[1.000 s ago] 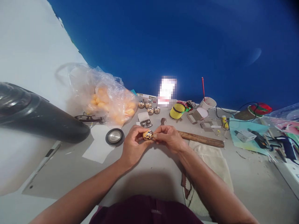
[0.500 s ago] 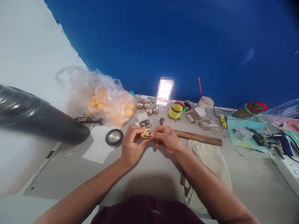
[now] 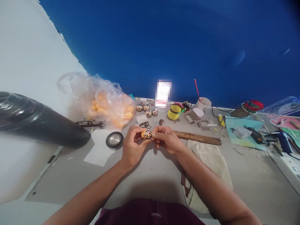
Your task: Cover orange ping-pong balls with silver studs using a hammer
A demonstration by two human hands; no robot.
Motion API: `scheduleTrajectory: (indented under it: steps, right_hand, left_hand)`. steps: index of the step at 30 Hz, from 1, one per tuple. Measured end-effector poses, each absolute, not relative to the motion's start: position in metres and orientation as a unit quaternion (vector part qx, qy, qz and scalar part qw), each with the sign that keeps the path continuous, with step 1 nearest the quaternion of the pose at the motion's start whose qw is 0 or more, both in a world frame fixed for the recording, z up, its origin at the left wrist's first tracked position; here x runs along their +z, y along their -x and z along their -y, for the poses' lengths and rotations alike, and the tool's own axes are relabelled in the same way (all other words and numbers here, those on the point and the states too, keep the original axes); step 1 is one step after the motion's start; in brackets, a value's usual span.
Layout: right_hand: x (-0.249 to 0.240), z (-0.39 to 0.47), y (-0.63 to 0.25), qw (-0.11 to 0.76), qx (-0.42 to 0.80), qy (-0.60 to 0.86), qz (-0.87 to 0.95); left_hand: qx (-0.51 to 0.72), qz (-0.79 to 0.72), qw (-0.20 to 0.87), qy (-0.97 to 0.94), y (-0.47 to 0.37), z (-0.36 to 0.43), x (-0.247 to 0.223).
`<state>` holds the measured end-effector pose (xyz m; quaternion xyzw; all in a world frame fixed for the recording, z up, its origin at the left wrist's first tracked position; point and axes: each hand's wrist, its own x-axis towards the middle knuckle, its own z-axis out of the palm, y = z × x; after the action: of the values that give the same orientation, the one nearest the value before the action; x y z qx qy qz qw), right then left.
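My left hand [image 3: 133,145] is closed around a small orange ball [image 3: 146,134], its visible side set with shiny silver studs. Thumb and forefinger of my right hand [image 3: 166,139] pinch together against the ball's right side. Whatever they pinch, if anything, is hidden or too small to make out. Just behind the ball lies an opened small white box [image 3: 142,119] holding shiny metal pieces. Several studded balls [image 3: 148,113] like the held one sit farther back.
A plastic bag of orange balls [image 3: 103,104] stands back left, near a dark cylinder [image 3: 47,122]. A round black-rimmed disc [image 3: 114,139] lies left of my hands. Right are a wooden handle [image 3: 201,137], a cream cloth bag [image 3: 212,172] and a white cup [image 3: 206,102].
The view has shifted slightly, so the table things appear a little moved. Both hands keep their hold at the ball, which seems turned a little, with more studs facing me.
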<state>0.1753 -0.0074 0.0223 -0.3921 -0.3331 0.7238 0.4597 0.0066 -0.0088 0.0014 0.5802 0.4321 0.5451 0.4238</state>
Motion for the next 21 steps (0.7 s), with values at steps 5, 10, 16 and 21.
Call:
scheduleTrajectory:
  steps: [5,10,16,21]
  right_hand:
    - [0.024,0.006,-0.181,0.462,0.722,0.385,0.343]
    - [0.024,0.005,-0.18,0.437,0.611,0.479,0.454]
    - [0.017,0.002,-0.185,0.448,0.659,0.416,0.438]
    - [0.008,-0.002,-0.191,0.454,0.66,0.424,0.422]
  left_hand:
    - [0.49,-0.414,0.6,-0.478,-0.007,0.006,0.006]
    - [0.481,-0.412,0.614,-0.471,-0.006,0.005,0.004]
    - [0.447,-0.391,0.677,-0.435,-0.007,0.003,0.003]
    - [0.447,-0.358,0.716,-0.398,-0.007,0.004,0.008]
